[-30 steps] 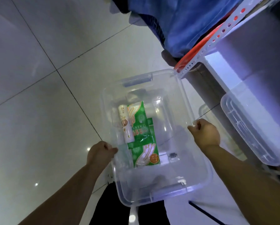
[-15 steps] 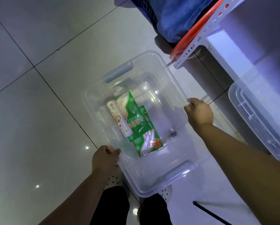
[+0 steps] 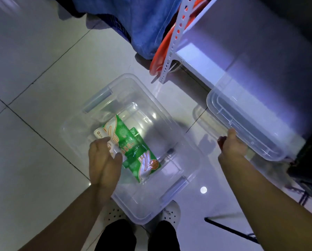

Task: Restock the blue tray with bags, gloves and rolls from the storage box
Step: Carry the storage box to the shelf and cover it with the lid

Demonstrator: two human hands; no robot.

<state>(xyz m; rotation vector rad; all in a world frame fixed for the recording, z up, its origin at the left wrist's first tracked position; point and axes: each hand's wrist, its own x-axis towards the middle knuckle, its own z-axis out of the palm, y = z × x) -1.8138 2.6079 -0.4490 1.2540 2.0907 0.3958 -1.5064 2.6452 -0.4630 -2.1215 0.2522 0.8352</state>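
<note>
A: Pale floor tiles (image 3: 34, 73), dim light. Clear storage box (image 3: 183, 151) sits on the floor at the person's feet, lid off. A second clear box (image 3: 245, 131) rests on the low shelf (image 3: 202, 58) to the right.

B: Contents?

A: Green glove packet (image 3: 133, 147) lying flat on the bottom, running diagonally. White roll (image 3: 99, 133) tight against its left edge, partly hidden. No blue tray in view.

B: Left hand (image 3: 104, 163)?

A: Inside the box, over the roll and the packet's left edge. Grip open, fingers (image 3: 99, 144) spread and curling down; holding nothing yet. Contact with the roll: cannot tell.

B: Right hand (image 3: 231, 147)?

A: Off the storage box, up by the rim of the shelf box. Fingers loosely curled, nothing clearly clasped; touching that rim or just short, cannot tell.

B: Why the box down there?

A: Likely judgement: on the floor with the top open, both items are reachable from above. Roll looks the first pick, being nearest the fingers.
</note>
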